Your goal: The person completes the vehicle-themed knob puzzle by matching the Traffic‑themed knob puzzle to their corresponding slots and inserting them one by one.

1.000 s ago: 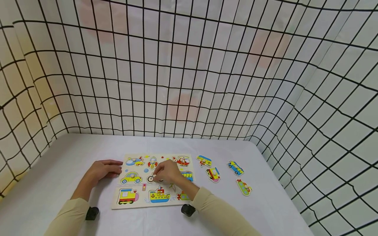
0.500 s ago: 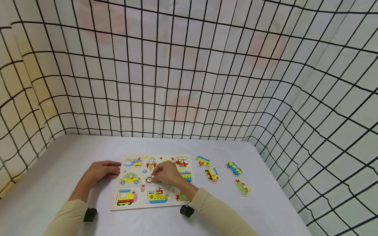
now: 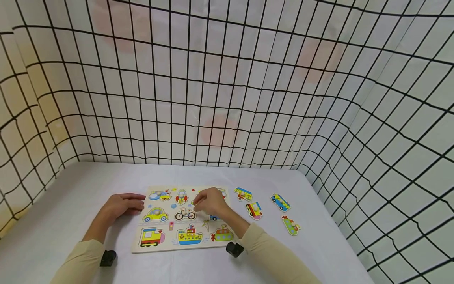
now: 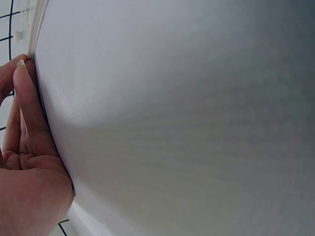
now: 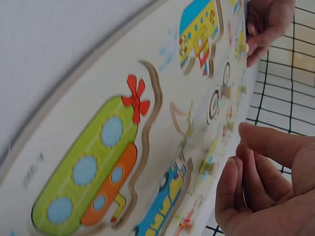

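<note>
A wooden peg puzzle board [image 3: 166, 247] with vehicle pictures lies on the table. The bicycle piece [image 3: 185, 214] sits in its outline, with the car piece [image 3: 156, 214] to its left. My right hand [image 3: 211, 202] hovers over the board's right part, up and right of the bicycle, partly covering the bus and helicopter pictures. In the right wrist view its fingers are loosely bent, with nothing between thumb and fingertips. The submarine recess [image 5: 83, 167] shows near that hand. My left hand [image 3: 124, 205] rests on the table, fingertips at the board's left edge.
Right of the board lie several loose pieces: a ship [image 3: 243, 193], a train [image 3: 254, 210], a bus [image 3: 281, 202] and a submarine [image 3: 291, 225]. The plane [image 3: 160, 195] and rocket [image 3: 181, 197] are in the board's top row. Black wire mesh [image 3: 227, 98] surrounds the table.
My right hand has let go of the bicycle piece and moved up and to the right, uncovering the bicycle and submarine pictures. My left hand stays at the board's edge.
</note>
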Tool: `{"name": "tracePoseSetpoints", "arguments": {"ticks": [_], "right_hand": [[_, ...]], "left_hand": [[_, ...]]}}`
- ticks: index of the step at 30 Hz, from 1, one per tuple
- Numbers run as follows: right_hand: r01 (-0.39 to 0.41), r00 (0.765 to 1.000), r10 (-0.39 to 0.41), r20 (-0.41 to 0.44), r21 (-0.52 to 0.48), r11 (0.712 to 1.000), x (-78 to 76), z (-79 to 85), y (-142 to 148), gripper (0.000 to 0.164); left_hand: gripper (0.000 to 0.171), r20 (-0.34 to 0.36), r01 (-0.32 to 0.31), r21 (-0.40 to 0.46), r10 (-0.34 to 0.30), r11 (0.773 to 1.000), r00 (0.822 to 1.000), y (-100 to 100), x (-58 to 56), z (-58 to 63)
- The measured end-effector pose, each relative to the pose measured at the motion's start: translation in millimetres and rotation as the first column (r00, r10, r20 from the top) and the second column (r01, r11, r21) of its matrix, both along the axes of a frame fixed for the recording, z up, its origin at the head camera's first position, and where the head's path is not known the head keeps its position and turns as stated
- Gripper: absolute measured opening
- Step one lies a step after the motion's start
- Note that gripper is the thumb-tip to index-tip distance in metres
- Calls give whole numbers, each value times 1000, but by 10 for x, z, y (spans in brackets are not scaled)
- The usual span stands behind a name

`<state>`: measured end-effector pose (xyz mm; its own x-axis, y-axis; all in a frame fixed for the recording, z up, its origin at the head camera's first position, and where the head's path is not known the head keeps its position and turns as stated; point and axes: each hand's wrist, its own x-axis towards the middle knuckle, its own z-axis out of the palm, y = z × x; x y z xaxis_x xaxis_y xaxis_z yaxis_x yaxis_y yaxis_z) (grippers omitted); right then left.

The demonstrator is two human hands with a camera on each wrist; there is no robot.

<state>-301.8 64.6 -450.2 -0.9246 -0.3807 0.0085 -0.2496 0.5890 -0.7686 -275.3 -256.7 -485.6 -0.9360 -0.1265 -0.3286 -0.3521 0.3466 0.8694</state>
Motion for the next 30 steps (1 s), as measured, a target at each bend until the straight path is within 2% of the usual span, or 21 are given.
{"name": "tracePoseSetpoints", "arguments": {"ticks": [11, 16, 23, 30], "right_hand": [[80, 997, -79, -7, 72, 994, -114, 128, 357, 14], [144, 990, -144, -6, 50, 988, -211, 120, 545, 17], [229, 972, -230, 47, 30, 973, -270, 135, 821, 25], [318, 946, -319, 50, 33, 948, -303, 145, 1163, 29]], "left_hand": [[55, -4, 2, 6, -2, 1000, 1000, -20, -18, -14], [56, -6, 5, 9, -5, 1000, 1000, -30, -21, -14], [55, 0, 6, 0, -6, 1000, 1000, -28, -11, -7], [55, 4, 2, 6, -2, 1000, 1000, -4, -15, -22]]}}
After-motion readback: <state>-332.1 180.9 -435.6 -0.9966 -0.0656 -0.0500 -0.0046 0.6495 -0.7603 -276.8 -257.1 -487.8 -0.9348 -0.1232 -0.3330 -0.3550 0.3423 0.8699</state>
